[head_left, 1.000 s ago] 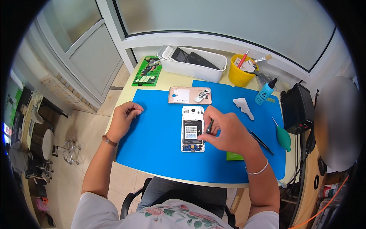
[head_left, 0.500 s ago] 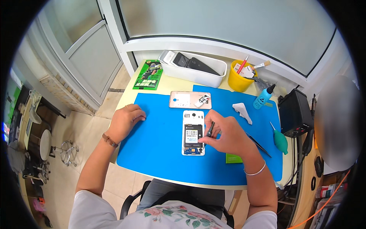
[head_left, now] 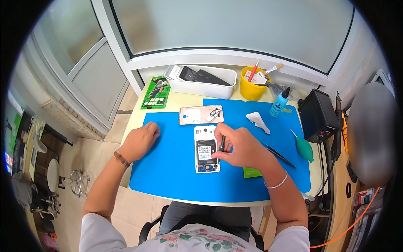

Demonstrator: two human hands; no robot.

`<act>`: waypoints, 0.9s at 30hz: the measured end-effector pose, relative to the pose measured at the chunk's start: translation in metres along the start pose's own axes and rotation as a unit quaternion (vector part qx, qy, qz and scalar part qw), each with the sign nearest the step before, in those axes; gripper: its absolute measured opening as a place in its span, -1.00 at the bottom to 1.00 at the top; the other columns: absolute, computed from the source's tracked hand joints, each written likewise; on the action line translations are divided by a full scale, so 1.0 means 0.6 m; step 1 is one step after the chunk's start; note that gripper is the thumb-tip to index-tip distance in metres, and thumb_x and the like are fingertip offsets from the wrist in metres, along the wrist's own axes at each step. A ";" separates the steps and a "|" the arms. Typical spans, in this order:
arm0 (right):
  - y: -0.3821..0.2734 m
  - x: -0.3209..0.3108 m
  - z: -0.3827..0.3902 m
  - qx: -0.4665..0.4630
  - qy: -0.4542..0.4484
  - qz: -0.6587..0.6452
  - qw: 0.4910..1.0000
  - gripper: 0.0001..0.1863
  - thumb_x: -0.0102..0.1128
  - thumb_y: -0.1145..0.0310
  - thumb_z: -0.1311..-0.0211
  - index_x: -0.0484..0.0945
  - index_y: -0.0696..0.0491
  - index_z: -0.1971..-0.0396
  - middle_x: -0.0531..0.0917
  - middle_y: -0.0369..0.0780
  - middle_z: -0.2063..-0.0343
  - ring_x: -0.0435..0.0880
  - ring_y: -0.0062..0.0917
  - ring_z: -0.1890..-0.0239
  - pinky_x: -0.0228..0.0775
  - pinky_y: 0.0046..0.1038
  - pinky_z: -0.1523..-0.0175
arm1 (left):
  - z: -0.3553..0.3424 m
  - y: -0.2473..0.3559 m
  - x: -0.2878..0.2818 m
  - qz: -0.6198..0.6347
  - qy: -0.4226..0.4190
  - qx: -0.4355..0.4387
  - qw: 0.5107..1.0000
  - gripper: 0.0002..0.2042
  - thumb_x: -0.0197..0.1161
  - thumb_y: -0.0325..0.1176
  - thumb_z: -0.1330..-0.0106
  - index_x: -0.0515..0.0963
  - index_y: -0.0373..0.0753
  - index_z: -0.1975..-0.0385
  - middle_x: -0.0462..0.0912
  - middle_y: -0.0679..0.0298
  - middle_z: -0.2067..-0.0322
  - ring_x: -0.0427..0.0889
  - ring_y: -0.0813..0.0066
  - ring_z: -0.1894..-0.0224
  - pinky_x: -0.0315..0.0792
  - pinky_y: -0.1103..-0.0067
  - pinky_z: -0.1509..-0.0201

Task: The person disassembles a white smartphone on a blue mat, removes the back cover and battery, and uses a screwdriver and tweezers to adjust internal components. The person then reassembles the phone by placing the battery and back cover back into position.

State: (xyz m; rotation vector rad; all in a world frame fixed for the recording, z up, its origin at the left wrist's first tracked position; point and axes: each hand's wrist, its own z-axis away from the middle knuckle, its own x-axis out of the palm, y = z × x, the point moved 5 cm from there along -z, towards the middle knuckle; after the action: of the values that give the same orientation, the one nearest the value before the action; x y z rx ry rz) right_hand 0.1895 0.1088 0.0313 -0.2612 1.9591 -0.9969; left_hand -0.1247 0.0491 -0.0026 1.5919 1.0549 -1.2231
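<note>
An opened white smartphone (head_left: 205, 133) lies on the blue work mat (head_left: 180, 185), its black battery and a blue circuit board at the lower end exposed. Over its right edge, my right hand (head_left: 242, 147) pinches a slim black screwdriver (head_left: 222, 143), which points down at the phone's lower right corner; its tip is too small to make out. My left hand (head_left: 141, 139) rests on the mat's left side, fingers curled in, with nothing seen in them. Beyond the phone lies a pink-gold back cover (head_left: 189, 119) with a small white-and-black piece (head_left: 213, 113) on it.
Black tweezers (head_left: 281, 156), a green packet (head_left: 252, 172), a crumpled tissue (head_left: 258, 122), a blue bottle (head_left: 278, 106) and a green air blower (head_left: 304, 149) lie or stand rightward. Behind are a white bin (head_left: 203, 89) of phones, a yellow cup (head_left: 252, 90) and a black station (head_left: 317, 115).
The whole view has shifted slightly, moving the table a little left. My right hand still holds the screwdriver over the phone's lower right; the left hand's fingers are curled in a bit more.
</note>
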 end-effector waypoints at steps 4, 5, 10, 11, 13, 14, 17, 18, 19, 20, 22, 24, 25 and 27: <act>0.005 0.000 0.000 0.007 -0.006 0.017 1.000 -0.53 0.68 0.33 -0.19 0.43 -0.09 0.16 0.73 -0.15 0.56 0.78 -0.41 0.52 0.38 -0.48 0.47 | -0.064 0.035 -0.014 0.079 0.028 -0.031 0.996 -0.89 0.17 -0.34 -0.61 0.46 -0.23 0.07 0.75 0.00 0.18 0.74 -0.10 0.20 0.60 0.17 0.11; 0.005 -0.002 0.001 0.014 -0.004 0.018 1.000 -0.52 0.68 0.33 -0.19 0.43 -0.09 0.15 0.73 -0.15 0.56 0.78 -0.40 0.52 0.38 -0.48 0.46 | -0.089 0.048 -0.014 0.079 0.036 -0.018 0.996 -0.89 0.17 -0.34 -0.60 0.47 -0.22 0.07 0.76 0.01 0.20 0.74 -0.09 0.20 0.60 0.17 0.11; -0.010 0.001 0.007 0.012 -0.006 0.032 0.999 -0.53 0.68 0.28 -0.19 0.44 -0.10 0.15 0.75 -0.15 0.53 0.77 -0.38 0.52 0.42 -0.46 0.45 | -0.185 0.075 0.013 0.048 0.058 0.047 0.996 -0.91 0.23 -0.34 -0.53 0.57 -0.16 0.12 0.79 0.12 0.29 0.78 -0.01 0.19 0.62 0.18 0.12; -0.012 0.001 0.008 0.009 -0.005 0.052 0.999 -0.54 0.67 0.27 -0.21 0.45 -0.10 0.14 0.75 -0.15 0.52 0.77 -0.37 0.51 0.43 -0.45 0.45 | -0.195 0.077 0.023 0.039 0.050 0.046 0.997 -0.92 0.25 -0.34 -0.52 0.60 -0.17 0.14 0.79 0.12 0.29 0.79 0.01 0.19 0.62 0.20 0.11; -0.017 0.001 0.010 0.002 -0.005 0.091 0.996 -0.55 0.65 0.23 -0.23 0.46 -0.10 0.13 0.77 -0.15 0.48 0.77 -0.37 0.50 0.43 -0.44 0.46 | -0.207 0.082 0.038 0.019 0.035 0.045 0.998 -0.92 0.28 -0.35 -0.50 0.66 -0.17 0.17 0.80 0.13 0.28 0.79 0.05 0.19 0.63 0.24 0.10; -0.018 0.002 0.012 0.006 -0.008 0.104 0.995 -0.56 0.65 0.22 -0.24 0.47 -0.10 0.11 0.78 -0.15 0.46 0.77 -0.37 0.50 0.43 -0.44 0.46 | -0.208 0.088 0.038 0.024 0.019 0.025 0.999 -0.92 0.33 -0.34 -0.45 0.71 -0.14 0.19 0.81 0.16 0.28 0.79 0.10 0.20 0.64 0.27 0.10; -0.025 0.001 0.016 0.007 -0.014 0.134 0.991 -0.57 0.65 0.21 -0.24 0.49 -0.07 0.11 0.80 -0.15 0.42 0.82 -0.40 0.44 0.47 -0.48 0.45 | -0.205 0.088 0.043 0.052 0.048 0.018 0.997 -0.91 0.39 -0.34 -0.41 0.76 -0.16 0.21 0.83 0.16 0.26 0.80 0.14 0.22 0.65 0.31 0.11; -0.030 0.001 0.015 0.003 -0.014 0.141 0.990 -0.57 0.66 0.23 -0.22 0.50 -0.05 0.14 0.81 -0.15 0.41 0.86 -0.42 0.39 0.50 -0.53 0.43 | -0.201 0.086 0.041 0.073 0.053 0.011 0.996 -0.91 0.40 -0.35 -0.40 0.77 -0.18 0.20 0.83 0.15 0.26 0.80 0.16 0.24 0.65 0.34 0.12; -0.033 0.002 0.014 -0.002 -0.014 0.147 0.989 -0.58 0.68 0.24 -0.21 0.51 -0.03 0.17 0.81 -0.15 0.40 0.90 -0.44 0.34 0.53 -0.58 0.42 | -0.195 0.081 0.036 0.094 0.059 0.004 0.994 -0.90 0.42 -0.36 -0.40 0.79 -0.19 0.19 0.84 0.14 0.25 0.80 0.17 0.26 0.65 0.36 0.14; -0.035 0.002 0.015 -0.007 -0.010 0.150 0.989 -0.58 0.68 0.25 -0.21 0.51 -0.03 0.17 0.81 -0.15 0.40 0.90 -0.44 0.35 0.53 -0.58 0.42 | -0.191 0.080 0.030 0.117 0.064 -0.001 0.991 -0.89 0.43 -0.37 -0.39 0.80 -0.21 0.19 0.84 0.12 0.25 0.80 0.19 0.28 0.65 0.39 0.15; -0.037 0.000 0.013 -0.018 -0.002 0.154 0.988 -0.58 0.68 0.25 -0.20 0.51 -0.02 0.18 0.81 -0.15 0.40 0.90 -0.45 0.35 0.55 -0.58 0.41 | -0.183 0.078 0.006 0.175 0.088 -0.009 0.981 -0.88 0.40 -0.38 -0.40 0.82 -0.20 0.18 0.84 0.11 0.25 0.79 0.13 0.30 0.64 0.35 0.17; -0.031 0.002 0.011 -0.017 0.003 0.136 0.991 -0.55 0.65 0.22 -0.23 0.50 -0.05 0.09 0.79 -0.16 0.42 0.82 -0.39 0.45 0.48 -0.48 0.44 | -0.161 0.080 -0.025 0.261 0.114 -0.006 0.958 -0.86 0.37 -0.41 -0.45 0.81 -0.27 0.14 0.84 0.08 0.27 0.78 0.20 0.35 0.63 0.41 0.20; -0.025 0.002 0.011 -0.012 0.004 0.128 0.992 -0.54 0.63 0.20 -0.24 0.50 -0.06 0.04 0.79 -0.16 0.42 0.78 -0.36 0.49 0.45 -0.43 0.45 | -0.156 0.083 -0.033 0.331 0.096 -0.030 0.938 -0.88 0.34 -0.45 -0.48 0.78 -0.32 0.15 0.83 0.12 0.31 0.76 0.29 0.36 0.62 0.45 0.20; -0.017 -0.001 0.012 -0.004 0.017 0.118 0.993 -0.54 0.66 0.22 -0.21 0.47 -0.09 0.10 0.76 -0.20 0.48 0.77 -0.39 0.51 0.46 -0.45 0.45 | -0.139 0.101 -0.057 0.367 0.071 -0.013 0.928 -0.89 0.31 -0.48 -0.51 0.76 -0.31 0.13 0.81 0.15 0.31 0.73 0.36 0.33 0.60 0.49 0.18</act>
State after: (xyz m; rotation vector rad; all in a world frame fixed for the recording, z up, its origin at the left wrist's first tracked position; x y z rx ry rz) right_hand 0.1938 0.0985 0.0368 -0.0142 1.9720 -0.8444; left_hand -0.0509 0.1068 0.0524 1.8320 0.4599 -0.5852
